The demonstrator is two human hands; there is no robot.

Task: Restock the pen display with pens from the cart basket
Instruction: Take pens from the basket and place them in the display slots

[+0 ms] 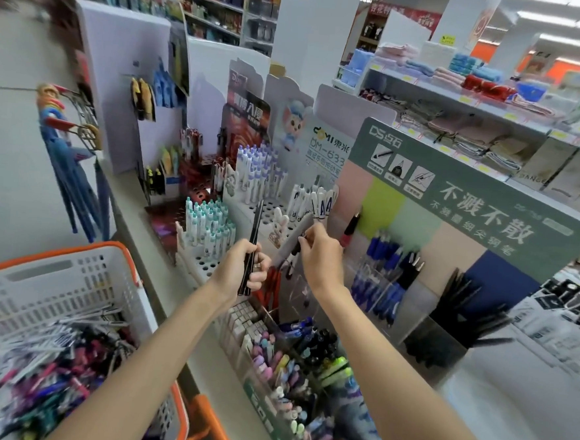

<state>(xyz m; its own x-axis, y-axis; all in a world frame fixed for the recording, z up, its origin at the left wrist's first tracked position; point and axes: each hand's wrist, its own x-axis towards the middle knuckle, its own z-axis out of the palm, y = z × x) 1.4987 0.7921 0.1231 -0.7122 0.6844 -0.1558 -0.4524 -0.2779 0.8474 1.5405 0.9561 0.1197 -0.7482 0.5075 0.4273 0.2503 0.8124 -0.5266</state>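
Just above the left hand (pixel 249 268), a small bunch of black pens (pixel 255 231) sticks straight up. That hand is a fist with its fingers wrapped tight round the bunch, and its arm reaches up and forward from the bottom of the view. I count two pens, maybe three, because they are thin and close together. Very near, to the right of that grip, the right hand (pixel 320 256) is lifted a bit higher. Its fingertips pinch one dark pen (pixel 297 246), which is blurry. Just past those fingertips stand about six white pens (pixel 317 201) in a rack with holes. Farther right of that grip is the green pen display (pixel 456 183). It has one bunch of blue pens (pixel 382 260), one bunch of dark display pens (pixel 465 300) and a single red pen (pixel 351 224) at its left edge. Down and left of the left fist sits one cart basket (pixel 71 283), white with an orange rim. It holds a heap of pens (pixel 49 357), too many to count.
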